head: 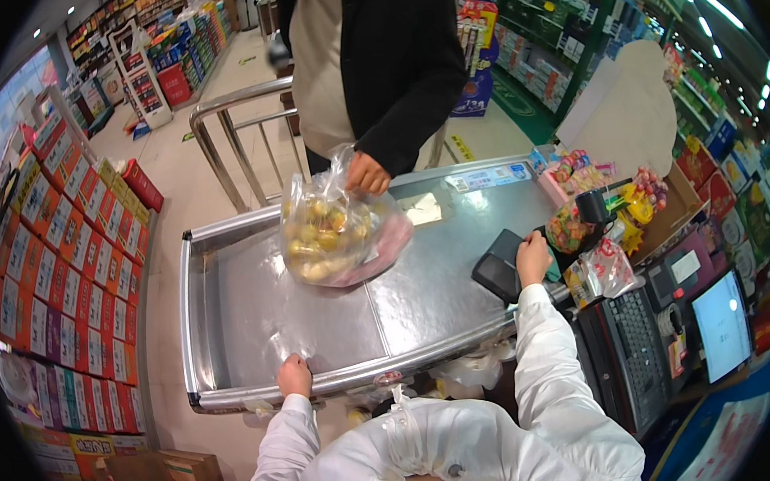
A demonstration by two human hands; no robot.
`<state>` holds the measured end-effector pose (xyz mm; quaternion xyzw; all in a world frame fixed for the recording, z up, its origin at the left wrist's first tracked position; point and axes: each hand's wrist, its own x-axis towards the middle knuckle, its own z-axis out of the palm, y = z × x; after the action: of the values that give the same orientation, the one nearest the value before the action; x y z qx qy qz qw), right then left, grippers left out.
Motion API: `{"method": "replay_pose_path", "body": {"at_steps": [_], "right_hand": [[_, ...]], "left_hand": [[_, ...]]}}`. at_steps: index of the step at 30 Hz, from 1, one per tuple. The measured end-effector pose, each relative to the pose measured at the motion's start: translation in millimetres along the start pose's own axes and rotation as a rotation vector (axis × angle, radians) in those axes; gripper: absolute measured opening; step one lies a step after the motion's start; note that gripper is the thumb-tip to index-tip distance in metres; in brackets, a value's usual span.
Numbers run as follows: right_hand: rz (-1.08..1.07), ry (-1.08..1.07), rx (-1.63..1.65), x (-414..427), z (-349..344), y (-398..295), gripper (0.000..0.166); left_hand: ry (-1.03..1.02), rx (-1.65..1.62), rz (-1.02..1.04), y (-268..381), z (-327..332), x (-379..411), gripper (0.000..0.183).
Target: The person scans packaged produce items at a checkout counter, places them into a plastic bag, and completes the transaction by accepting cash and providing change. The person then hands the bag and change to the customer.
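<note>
A stainless-steel checkout counter [299,356] lies before me. My left hand [294,376] rests curled on its near edge at the left, with nothing seen in it. My right hand [533,259] is at the right part of the counter, its fingers on the side of a dark handheld device [499,265], perhaps a payment terminal; a small green thing shows beside the wrist. Across the counter a customer in a dark jacket [404,56] grips the top of a clear plastic bag [327,238]. Yellowish round fruit and something pink show in the bag, which is on the counter.
Candy packs [567,226], a black scanner-like device [592,206], a keyboard [637,336] and a lit screen [721,326] stand at the right. Stacked orange boxes [65,225] line the left. A metal rail [238,96] stands beyond the counter, near the customer.
</note>
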<state>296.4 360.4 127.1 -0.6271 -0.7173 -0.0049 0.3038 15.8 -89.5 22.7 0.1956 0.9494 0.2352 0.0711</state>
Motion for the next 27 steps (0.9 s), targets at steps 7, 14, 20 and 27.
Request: {"method": "replay_pose_path", "body": {"at_steps": [7, 14, 20, 27], "right_hand": [[0.013, 0.048, 0.084, 1, 2, 5, 0.009], [-0.038, 0.0, 0.133, -2, -5, 3, 0.014], [-0.142, -0.017, 0.166, -1, -8, 8, 0.018], [-0.31, -0.063, 0.295, -1, -21, 3, 0.019]], "left_hand": [[-0.032, 0.116, -0.005, -8, 17, 8, 0.018], [0.071, 0.078, -0.066, -4, 12, 9, 0.012], [0.181, 0.099, -0.198, -1, 23, 12, 0.009], [0.413, 0.18, -0.107, 6, 50, -4, 0.006]]}}
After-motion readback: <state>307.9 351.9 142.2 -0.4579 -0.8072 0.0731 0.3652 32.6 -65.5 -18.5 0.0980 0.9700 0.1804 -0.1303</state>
